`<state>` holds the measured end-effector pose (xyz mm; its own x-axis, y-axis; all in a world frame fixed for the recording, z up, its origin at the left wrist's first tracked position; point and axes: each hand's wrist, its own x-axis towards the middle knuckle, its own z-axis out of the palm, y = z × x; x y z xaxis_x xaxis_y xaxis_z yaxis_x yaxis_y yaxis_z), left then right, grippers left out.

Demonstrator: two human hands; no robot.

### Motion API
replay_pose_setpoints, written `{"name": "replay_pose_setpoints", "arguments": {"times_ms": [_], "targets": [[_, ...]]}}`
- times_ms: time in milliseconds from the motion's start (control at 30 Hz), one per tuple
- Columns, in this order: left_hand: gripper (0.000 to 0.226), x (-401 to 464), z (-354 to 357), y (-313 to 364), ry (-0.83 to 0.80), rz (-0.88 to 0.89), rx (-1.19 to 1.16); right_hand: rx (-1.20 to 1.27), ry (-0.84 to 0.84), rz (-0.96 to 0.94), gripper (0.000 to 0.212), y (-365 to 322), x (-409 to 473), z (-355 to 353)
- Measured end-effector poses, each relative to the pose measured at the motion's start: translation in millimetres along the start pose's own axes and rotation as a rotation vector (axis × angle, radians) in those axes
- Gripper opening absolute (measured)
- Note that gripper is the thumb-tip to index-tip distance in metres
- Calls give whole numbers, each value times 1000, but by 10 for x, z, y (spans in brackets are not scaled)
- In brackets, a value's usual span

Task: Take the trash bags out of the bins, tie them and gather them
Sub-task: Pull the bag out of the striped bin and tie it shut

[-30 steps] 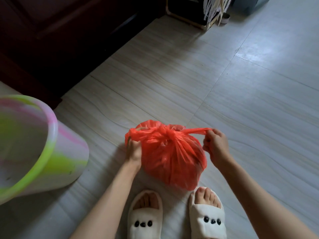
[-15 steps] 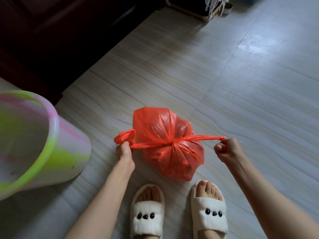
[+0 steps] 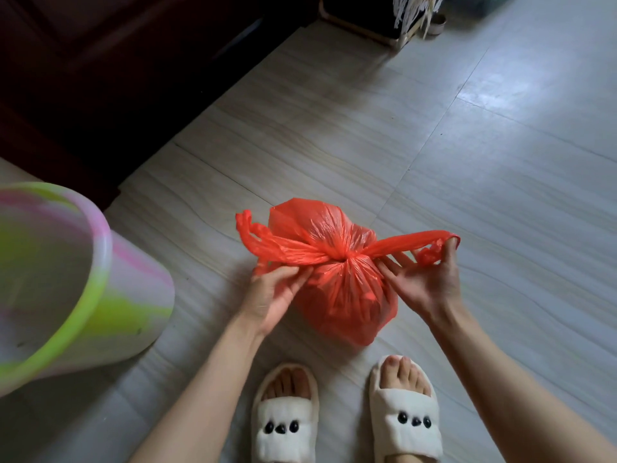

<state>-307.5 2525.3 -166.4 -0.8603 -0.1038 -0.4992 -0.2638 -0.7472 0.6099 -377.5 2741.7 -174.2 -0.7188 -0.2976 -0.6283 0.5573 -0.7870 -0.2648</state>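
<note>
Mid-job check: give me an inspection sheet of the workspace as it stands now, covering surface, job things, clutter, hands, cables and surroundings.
Surface: pale tiled floor, seams visible.
Job things: red trash bag on the floor, one knot at its neck, two tails out sideways; multicoloured bin at left, no liner seen in the visible part.
Clutter: nothing seen.
Hands: left hand pinches the left tail; right hand has the right tail looped over a raised finger.
Cables: nothing seen.
Surroundings: dark furniture behind, white slippers below, fringed stand at top.
</note>
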Motion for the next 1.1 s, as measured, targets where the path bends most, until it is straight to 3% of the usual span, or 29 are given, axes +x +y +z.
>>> {"name": "replay_pose_setpoints", "arguments": {"times_ms": [167,233,300,367,433,500,600,700,767,833,967,1033,1100], "targets": [[15,137,207,-196,331,155,229,-277,-114,-10,47,70,-59,67],[18,193,238,-265,493,323,542,-469,-89,-35,26,102,-29,83],[18,204,251,-324,604,631,918,-537,-29,-108,14,173,-9,69],[13,186,277,-352,496,966,1172,-573,-22,-136,18,229,-15,112],[15,154,332,-354,227,1065,1284,-731,-17,-149,17,248,-28,159],[22,132,409,-374,20,970,1266,-799,-18,-120,20,231,-43,179],[33,141,537,-334,39,726,1186,-827,-13,-58,16,184,-50,149],[33,226,557,-279,140,463,1489,-909,45,-77,13,118,-71,67],[39,251,524,-266,89,256,1688,-903,124,-160,16,62,-90,36],[61,214,478,-286,-29,124,1774,-741,174,-225,19,-20,-89,27],[99,143,438,-417,-141,118,2108,-647,34,-188,10,-64,-138,134],[91,158,453,-476,-138,149,2184,-542,-109,-139,34,-48,-150,226],[65,189,459,-447,-128,186,2186,-392,-155,-128,45,-79,-123,263]]}}
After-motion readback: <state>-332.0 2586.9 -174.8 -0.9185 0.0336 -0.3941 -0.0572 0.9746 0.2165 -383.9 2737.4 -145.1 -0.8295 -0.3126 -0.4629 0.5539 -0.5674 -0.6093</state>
